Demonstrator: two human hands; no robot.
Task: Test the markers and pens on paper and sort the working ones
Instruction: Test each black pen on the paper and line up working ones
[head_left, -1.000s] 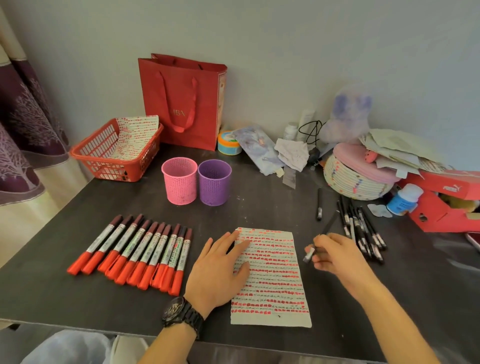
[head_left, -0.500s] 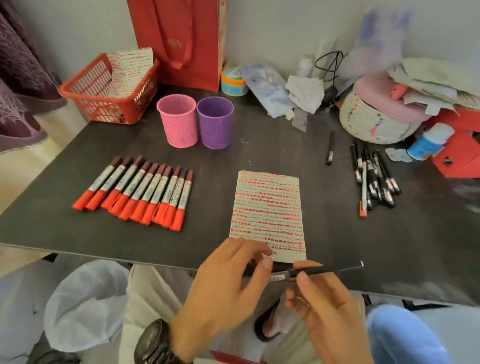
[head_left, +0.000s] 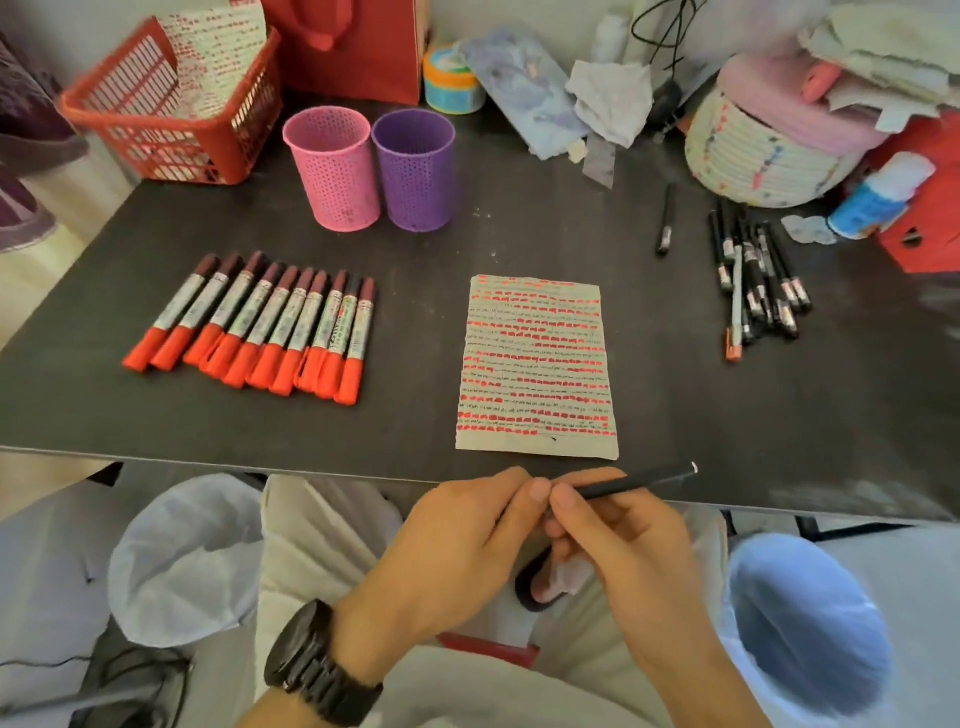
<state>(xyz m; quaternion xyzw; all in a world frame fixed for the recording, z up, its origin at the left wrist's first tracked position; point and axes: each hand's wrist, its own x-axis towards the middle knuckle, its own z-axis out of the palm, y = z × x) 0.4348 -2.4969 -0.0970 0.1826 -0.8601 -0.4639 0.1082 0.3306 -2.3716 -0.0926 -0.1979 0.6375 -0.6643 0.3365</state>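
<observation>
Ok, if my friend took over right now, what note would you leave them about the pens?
Left grip: pinches one end of the black pen, just off the near edge of the table.
Right grip: pinches the same pen right beside it.
Things: red markers in a row on the left; test paper in the middle; pen pile on the right, a lone pen lying apart; pink cup and purple cup at the back.
Done: the paper is full of red marks.
Left: test this pen, probably then the pile, and sort the working ones.
</observation>
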